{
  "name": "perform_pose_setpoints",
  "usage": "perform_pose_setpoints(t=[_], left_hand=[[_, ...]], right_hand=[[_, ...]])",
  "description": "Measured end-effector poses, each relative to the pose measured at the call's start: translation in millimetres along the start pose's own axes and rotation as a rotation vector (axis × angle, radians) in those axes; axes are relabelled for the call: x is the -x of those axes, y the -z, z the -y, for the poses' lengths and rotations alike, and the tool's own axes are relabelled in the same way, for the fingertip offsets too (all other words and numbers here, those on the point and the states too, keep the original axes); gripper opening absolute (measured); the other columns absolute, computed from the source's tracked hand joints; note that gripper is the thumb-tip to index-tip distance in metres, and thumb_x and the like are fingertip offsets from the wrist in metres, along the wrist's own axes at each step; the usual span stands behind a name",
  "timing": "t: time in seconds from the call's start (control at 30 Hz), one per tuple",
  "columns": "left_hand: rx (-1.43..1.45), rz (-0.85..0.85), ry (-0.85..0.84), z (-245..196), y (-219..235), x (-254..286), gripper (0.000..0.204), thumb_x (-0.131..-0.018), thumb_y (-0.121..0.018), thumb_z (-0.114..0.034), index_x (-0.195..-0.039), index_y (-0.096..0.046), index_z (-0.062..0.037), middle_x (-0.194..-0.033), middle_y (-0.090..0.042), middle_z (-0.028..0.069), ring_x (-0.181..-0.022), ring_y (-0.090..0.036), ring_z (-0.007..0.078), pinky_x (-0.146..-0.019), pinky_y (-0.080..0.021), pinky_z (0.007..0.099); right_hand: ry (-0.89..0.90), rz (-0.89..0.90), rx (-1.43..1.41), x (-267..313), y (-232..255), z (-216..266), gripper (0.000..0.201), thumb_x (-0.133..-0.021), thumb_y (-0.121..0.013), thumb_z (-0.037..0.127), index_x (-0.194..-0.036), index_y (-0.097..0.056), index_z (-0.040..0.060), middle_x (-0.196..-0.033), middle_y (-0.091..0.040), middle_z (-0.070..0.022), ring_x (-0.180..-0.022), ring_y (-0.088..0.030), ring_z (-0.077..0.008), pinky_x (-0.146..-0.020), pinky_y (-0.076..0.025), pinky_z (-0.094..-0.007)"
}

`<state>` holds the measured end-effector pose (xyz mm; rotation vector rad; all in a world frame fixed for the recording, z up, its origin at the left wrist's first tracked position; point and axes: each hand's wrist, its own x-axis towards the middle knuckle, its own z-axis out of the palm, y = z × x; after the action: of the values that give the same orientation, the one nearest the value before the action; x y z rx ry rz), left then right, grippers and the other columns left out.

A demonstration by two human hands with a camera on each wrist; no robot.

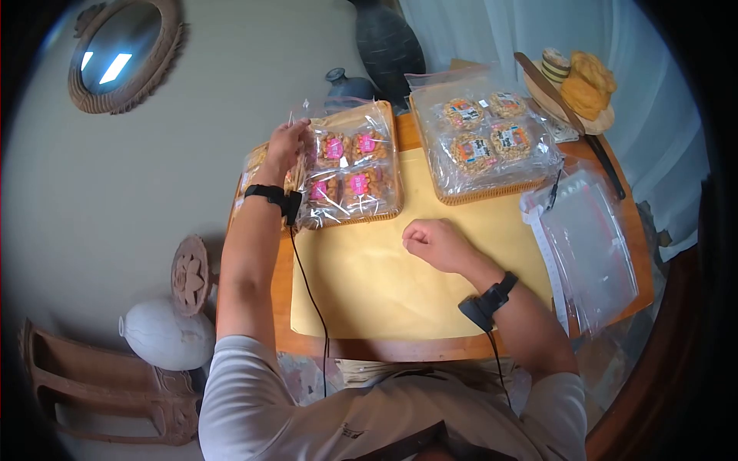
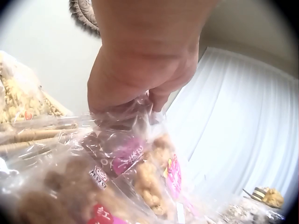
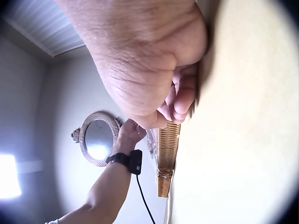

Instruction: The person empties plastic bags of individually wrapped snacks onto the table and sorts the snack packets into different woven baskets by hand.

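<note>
In the head view my left hand (image 1: pixel 288 146) reaches to the left side of a wicker tray (image 1: pixel 398 180). The tray holds clear-wrapped snack packs (image 1: pixel 360 183) with pink labels. Seen from the left wrist, the fingers of that hand pinch the clear plastic wrapping (image 2: pixel 135 114) at the top of a pink-labelled pack (image 2: pixel 154 182); the fingertips are partly hidden. My right hand (image 1: pixel 437 244) rests on a yellow paper sheet (image 1: pixel 384 284), its fingers loosely curled with nothing in them, as the right wrist view also shows.
Another wicker tray (image 1: pixel 492 190) with wrapped round snacks (image 1: pixel 470 150) stands back right. Further left, another tray of packs (image 1: pixel 252 165) is partly hidden behind the left arm. Clear plastic bags (image 1: pixel 588 246) lie at the right. Dark vases (image 1: pixel 388 54) stand behind the table.
</note>
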<state>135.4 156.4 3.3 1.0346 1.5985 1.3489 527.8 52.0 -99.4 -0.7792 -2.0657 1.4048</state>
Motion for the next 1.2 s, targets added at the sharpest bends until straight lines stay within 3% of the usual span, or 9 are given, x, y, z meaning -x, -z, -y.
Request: perform_pose_setpoints(t=[0.2, 0.27, 0.3, 0.47, 0.57, 0.8, 0.9, 0.97, 1.2], left_hand=[[0.066, -0.021, -0.146, -7, -4, 18, 0.017, -0.102, -0.060, -0.024, -0.099, -0.065, -0.0087, -0.082, -0.064, 0.0054, -0.071, -0.063, 0.0214, -0.065, -0.052, 0.0402], [-1.260, -0.451, -0.673, 2, -5, 23, 0.021, -0.103, -0.059, -0.026, -0.109, -0.069, -0.0082, -0.084, -0.066, 0.0128, -0.075, -0.065, 0.0287, -0.071, -0.053, 0.0451], [-1.257, -0.456, -0.673, 3, -4, 23, 0.021, -0.103, -0.059, -0.026, -0.109, -0.069, -0.0082, -0.084, -0.066, 0.0128, -0.075, -0.065, 0.0287, -0.071, -0.053, 0.0451], [-1.016, -0.629, -0.974, -6, -6, 32, 0.024, -0.106, -0.054, -0.024, -0.116, -0.069, -0.0077, -0.082, -0.068, 0.0131, -0.073, -0.068, 0.0270, -0.064, -0.053, 0.0392], [-0.317, -0.286, -0.639, -20, -19, 55, 0.027, -0.108, -0.051, -0.026, -0.116, -0.068, -0.0061, -0.082, -0.066, 0.0057, -0.069, -0.066, 0.0163, -0.061, -0.051, 0.0293], [-0.206, -0.176, -0.698, -55, -45, 139, 0.031, -0.109, -0.049, -0.029, -0.117, -0.065, -0.0040, -0.084, -0.064, 0.0024, -0.071, -0.065, 0.0113, -0.060, -0.051, 0.0235], [-0.065, -0.140, -0.714, -78, -59, 182, 0.032, -0.109, -0.048, -0.030, -0.116, -0.064, -0.0038, -0.084, -0.064, 0.0026, -0.073, -0.065, 0.0119, -0.060, -0.051, 0.0242], [0.222, -0.076, -0.673, -88, -63, 203, 0.031, -0.110, -0.047, -0.031, -0.117, -0.062, -0.0044, -0.083, -0.064, 0.0034, -0.073, -0.065, 0.0133, -0.060, -0.052, 0.0254], [0.642, -0.102, -0.414, -66, -76, 275, 0.024, -0.109, -0.046, -0.033, -0.109, -0.059, -0.0124, -0.089, -0.060, -0.0016, -0.072, -0.058, 0.0100, -0.060, -0.054, 0.0277]], right_hand=[[-0.009, -0.013, -0.016, -1, 0, 1, 0.018, -0.089, -0.068, 0.018, -0.095, -0.070, 0.0010, -0.083, -0.075, -0.0106, -0.074, -0.070, -0.0197, -0.068, -0.055, -0.0336], [-0.003, -0.023, -0.001, 1, 0, 0, 0.017, -0.089, -0.068, 0.017, -0.094, -0.070, 0.0010, -0.082, -0.074, -0.0103, -0.073, -0.070, -0.0191, -0.068, -0.054, -0.0334], [0.000, -0.021, 0.004, 1, 0, 0, 0.017, -0.089, -0.068, 0.017, -0.094, -0.070, 0.0010, -0.082, -0.074, -0.0103, -0.073, -0.070, -0.0191, -0.068, -0.054, -0.0334], [0.017, -0.037, -0.001, 2, 0, -2, 0.017, -0.089, -0.068, 0.017, -0.094, -0.070, 0.0009, -0.081, -0.074, -0.0107, -0.073, -0.069, -0.0192, -0.068, -0.054, -0.0335], [0.026, -0.049, 0.004, 1, 0, -2, 0.015, -0.090, -0.067, 0.015, -0.094, -0.070, 0.0010, -0.080, -0.073, -0.0097, -0.072, -0.069, -0.0179, -0.067, -0.054, -0.0326], [0.002, -0.244, -0.091, -2, -4, -1, 0.017, -0.092, -0.068, 0.014, -0.099, -0.069, -0.0011, -0.076, -0.071, -0.0064, -0.072, -0.068, -0.0122, -0.066, -0.054, -0.0294], [-0.012, -0.253, -0.160, -1, -8, 4, 0.039, -0.094, -0.072, 0.024, -0.122, -0.062, -0.0008, -0.095, -0.073, -0.0101, -0.081, -0.071, -0.0154, -0.070, -0.057, -0.0301], [-0.360, -0.116, -0.634, 3, -14, 14, 0.065, -0.095, -0.072, 0.037, -0.143, -0.046, 0.0011, -0.120, -0.068, -0.0134, -0.098, -0.071, -0.0205, -0.082, -0.059, -0.0340], [-0.109, 0.359, -1.306, 2, -5, 31, 0.050, -0.099, -0.067, 0.031, -0.136, -0.053, 0.0019, -0.122, -0.066, -0.0136, -0.111, -0.067, -0.0229, -0.098, -0.055, -0.0418]])
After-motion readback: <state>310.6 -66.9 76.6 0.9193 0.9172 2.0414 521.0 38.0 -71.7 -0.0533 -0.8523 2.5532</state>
